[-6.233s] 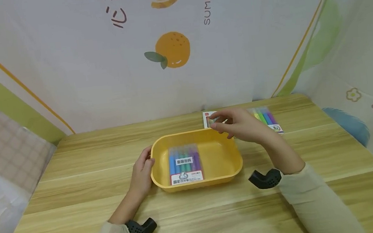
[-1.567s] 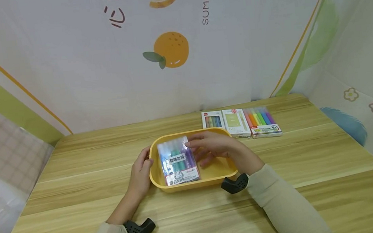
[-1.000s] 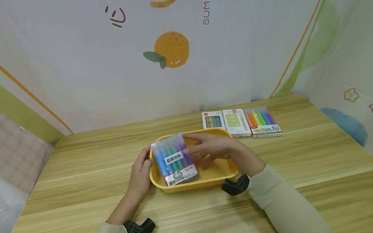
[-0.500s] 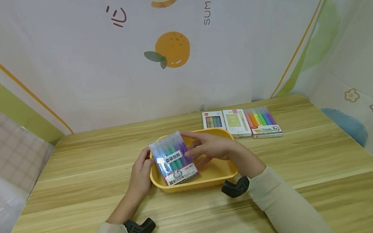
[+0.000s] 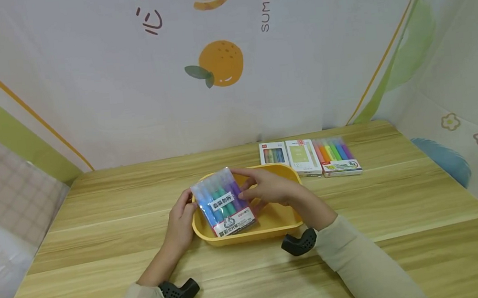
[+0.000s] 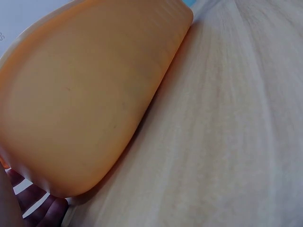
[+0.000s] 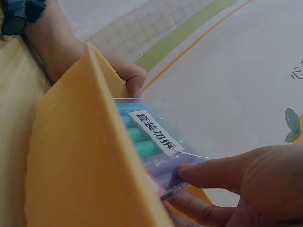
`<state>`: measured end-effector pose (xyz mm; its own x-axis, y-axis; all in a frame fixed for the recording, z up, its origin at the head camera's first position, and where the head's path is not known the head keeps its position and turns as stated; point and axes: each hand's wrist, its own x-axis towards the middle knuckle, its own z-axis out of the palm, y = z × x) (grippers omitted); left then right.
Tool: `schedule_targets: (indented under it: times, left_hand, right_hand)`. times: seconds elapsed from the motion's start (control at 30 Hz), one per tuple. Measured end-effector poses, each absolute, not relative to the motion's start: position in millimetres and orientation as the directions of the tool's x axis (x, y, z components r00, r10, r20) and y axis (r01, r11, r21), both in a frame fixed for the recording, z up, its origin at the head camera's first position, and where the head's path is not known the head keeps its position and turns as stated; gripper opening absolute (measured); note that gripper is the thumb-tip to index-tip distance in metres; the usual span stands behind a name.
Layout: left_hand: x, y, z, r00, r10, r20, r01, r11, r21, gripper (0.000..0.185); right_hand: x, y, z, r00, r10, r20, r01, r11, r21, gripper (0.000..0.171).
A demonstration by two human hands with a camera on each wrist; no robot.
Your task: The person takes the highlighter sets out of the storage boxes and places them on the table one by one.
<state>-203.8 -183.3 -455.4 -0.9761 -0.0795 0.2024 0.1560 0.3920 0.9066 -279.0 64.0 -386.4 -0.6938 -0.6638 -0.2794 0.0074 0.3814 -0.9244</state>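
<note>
1. My right hand [image 5: 269,190] was pinching a clear plastic pack of coloured marker pens [image 5: 223,202], thumb on the front face and fingers curled round the pack's right edge. You could see the same grip from the right wrist view, fingertips [image 7: 199,174] pressed on the purple end of the pack [image 7: 156,137].
2. The pack was tilted up on its near end, lifted off the floor of the shallow yellow plastic tray [image 5: 289,218], over the tray's left half. Its white label with dark characters faced up at me.
3. My left hand [image 5: 181,221] was resting against the tray's left wall, fingers loosely bent along the rim. From the left wrist view it was mostly the tray's orange-yellow outer wall [image 6: 85,94], with a bit of my fingers [image 6: 42,215] under the corner. Couldn't really tell how hard it was holding.
4. The tray sat in the middle of the light wooden table [image 5: 422,208], a bit nearer to me than the far edge.
5. Far right of the tray, three more stationery packs lay flat in a row, touching side by side: a small white box of coloured pens [image 5: 273,155], a white and green box [image 5: 302,156], and a pack of bright highlighters [image 5: 336,155].
6. Behind it all was a white cloth backdrop with an orange fruit print [image 5: 221,63].
</note>
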Motion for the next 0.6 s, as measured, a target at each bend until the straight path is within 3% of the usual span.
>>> schedule_targets:
  times: [0.6]
  left_hand:
    - [-204.0, -184.0, -455.8, -0.975, -0.085, 0.206, 0.156, 0.401, 0.903, 0.047]
  right_hand:
    - [-280.6, 66.5, -384.1, -0.695, -0.686, -0.215, -0.046, 0.34, -0.939, 0.065]
